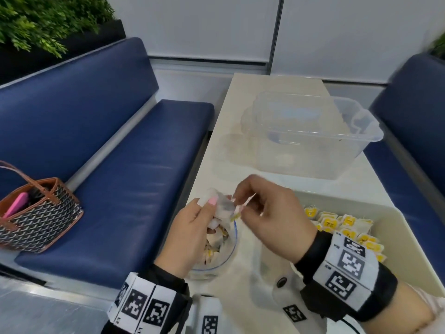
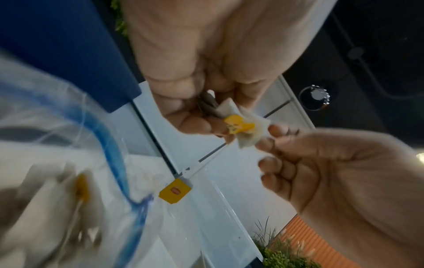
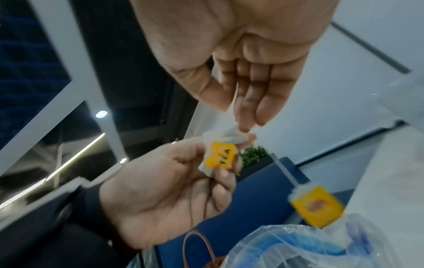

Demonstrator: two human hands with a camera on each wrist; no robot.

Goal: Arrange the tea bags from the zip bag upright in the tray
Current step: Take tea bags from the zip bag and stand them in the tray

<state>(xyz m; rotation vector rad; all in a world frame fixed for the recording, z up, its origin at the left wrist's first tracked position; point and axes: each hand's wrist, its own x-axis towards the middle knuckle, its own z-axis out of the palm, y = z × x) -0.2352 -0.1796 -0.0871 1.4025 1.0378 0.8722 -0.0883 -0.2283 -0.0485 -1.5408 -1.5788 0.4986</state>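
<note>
Both hands hold one white tea bag (image 1: 225,206) with a yellow tag just above the open zip bag (image 1: 218,251). My left hand (image 1: 212,209) grips the tea bag (image 2: 238,125) by its body. My right hand (image 1: 240,204) pinches its paper corner (image 3: 229,135) between thumb and fingertips. A second yellow tag (image 2: 175,190) dangles on a string below the hands. More tea bags lie inside the zip bag (image 2: 69,181). The cream tray (image 1: 397,220) at the right holds several tea bags (image 1: 342,225) packed together with yellow tags showing.
A clear plastic tub (image 1: 313,131) stands at the back of the white table (image 1: 243,100). A blue bench (image 1: 134,165) runs along the left with a patterned handbag (image 1: 38,213) on it. Another blue bench (image 1: 414,131) is at the right.
</note>
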